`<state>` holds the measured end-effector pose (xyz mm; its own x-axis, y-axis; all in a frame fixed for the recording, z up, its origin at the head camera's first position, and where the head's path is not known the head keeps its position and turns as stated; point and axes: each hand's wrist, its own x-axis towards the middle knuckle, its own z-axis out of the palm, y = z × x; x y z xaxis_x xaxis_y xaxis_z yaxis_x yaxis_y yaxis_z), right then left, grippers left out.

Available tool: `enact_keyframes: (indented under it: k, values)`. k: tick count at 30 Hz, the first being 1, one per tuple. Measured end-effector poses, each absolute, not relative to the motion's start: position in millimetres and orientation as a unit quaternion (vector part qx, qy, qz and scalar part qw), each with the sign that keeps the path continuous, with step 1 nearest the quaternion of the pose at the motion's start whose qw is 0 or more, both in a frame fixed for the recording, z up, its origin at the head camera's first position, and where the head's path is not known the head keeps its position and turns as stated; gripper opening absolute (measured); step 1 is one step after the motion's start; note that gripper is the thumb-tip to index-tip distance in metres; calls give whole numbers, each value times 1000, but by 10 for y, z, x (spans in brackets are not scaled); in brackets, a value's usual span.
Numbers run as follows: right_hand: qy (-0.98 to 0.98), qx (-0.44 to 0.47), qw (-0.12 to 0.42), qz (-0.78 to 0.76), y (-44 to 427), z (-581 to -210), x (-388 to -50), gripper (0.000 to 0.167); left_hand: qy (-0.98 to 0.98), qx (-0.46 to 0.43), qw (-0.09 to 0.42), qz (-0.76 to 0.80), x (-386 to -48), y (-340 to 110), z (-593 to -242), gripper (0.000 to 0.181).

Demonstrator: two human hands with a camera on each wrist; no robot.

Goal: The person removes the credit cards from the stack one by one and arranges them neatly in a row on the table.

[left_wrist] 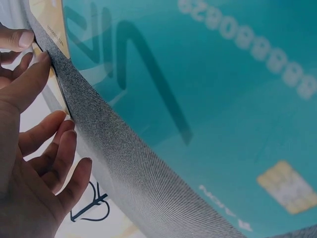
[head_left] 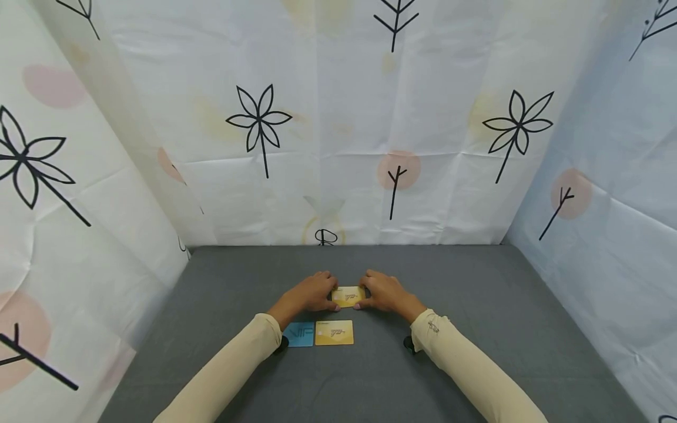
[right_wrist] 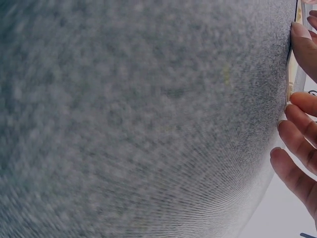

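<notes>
A yellow card (head_left: 348, 296) lies at the middle of the grey table, and both hands hold it by its short ends. My left hand (head_left: 316, 292) has its left end between thumb and fingers; my right hand (head_left: 388, 292) pinches its right end the same way. In the left wrist view the left hand (left_wrist: 29, 144) is at the card's thin edge (left_wrist: 60, 94). The right wrist view shows the right hand (right_wrist: 303, 134) with its thumb and index finger at the card. Nearer the body lie a second yellow card (head_left: 334, 332) and a blue card (head_left: 300, 334), partly hidden by the left wrist.
The grey table (head_left: 423, 376) ends at a pale cloth wall (head_left: 338, 129) with black plant drawings. Similar cloth hangs on the left and right sides. Both forearms, in cream sleeves, reach across the front part of the table.
</notes>
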<state>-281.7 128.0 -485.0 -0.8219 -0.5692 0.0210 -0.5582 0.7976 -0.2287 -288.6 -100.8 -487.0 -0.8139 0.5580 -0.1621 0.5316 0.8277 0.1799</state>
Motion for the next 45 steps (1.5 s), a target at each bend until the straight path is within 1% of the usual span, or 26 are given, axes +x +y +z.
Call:
enact_keyframes:
  k: [13,19,24,28,37,45]
  values:
    - [947,-299,26,-114,1266,-4853,-2807,52,952,274,112,72,-2890,-1021,-4894,52]
    - [946,-304,17,-111,1262,-4854,-2806,51,953,269,116,76,-2895,-1025,-4906,51]
    - [944,-309,11,-112,1271,-4846,-2796,51,952,270,121,82,-2887,-1020,-4882,50]
    - [943,-311,17,-113,1268,-4848,-2801,50,951,269,124,85,-2878,-1018,-4872,48]
    - [945,-306,18,-116,1279,-4880,-2799,50,950,285,106,68,-2869,-1015,-4902,50]
    - [944,-306,25,-125,1298,-4898,-2817,49,948,296,94,68,-2825,-1015,-4868,49]
